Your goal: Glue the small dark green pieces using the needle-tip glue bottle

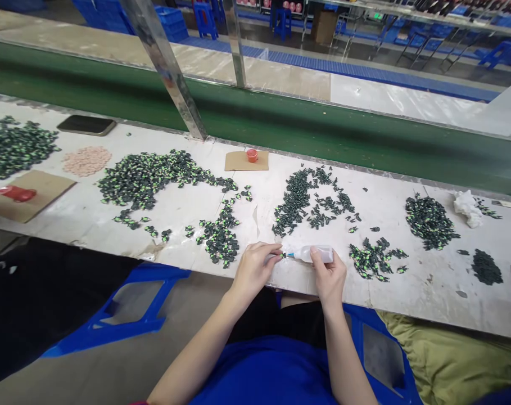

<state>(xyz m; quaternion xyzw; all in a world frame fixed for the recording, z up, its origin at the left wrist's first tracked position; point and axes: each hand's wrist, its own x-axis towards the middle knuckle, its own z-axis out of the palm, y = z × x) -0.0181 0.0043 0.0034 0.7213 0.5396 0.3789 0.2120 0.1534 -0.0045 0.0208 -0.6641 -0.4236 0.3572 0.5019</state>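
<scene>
My left hand [257,263] pinches a small dark part [283,255] between thumb and fingertips, over the front of the white table. A translucent squeeze bottle [318,254] with a blue nozzle lies sideways in my right hand [330,275], its tip pointing left and close to that part; whether they touch I cannot tell. Left of my hands is a pile of black-and-green pieces [221,239], and to the right lies another black-and-green pile [375,259]. Beyond my hands are small dark pieces [295,199] in a loose heap.
A red cup [252,155] sits on a cardboard piece [234,161] at the table's back. A metal post [171,73] rises beside the green conveyor belt [280,121]. Leftward are a phone [86,125] and pinkish discs [87,161]. White crumpled tissue [468,208] lies right.
</scene>
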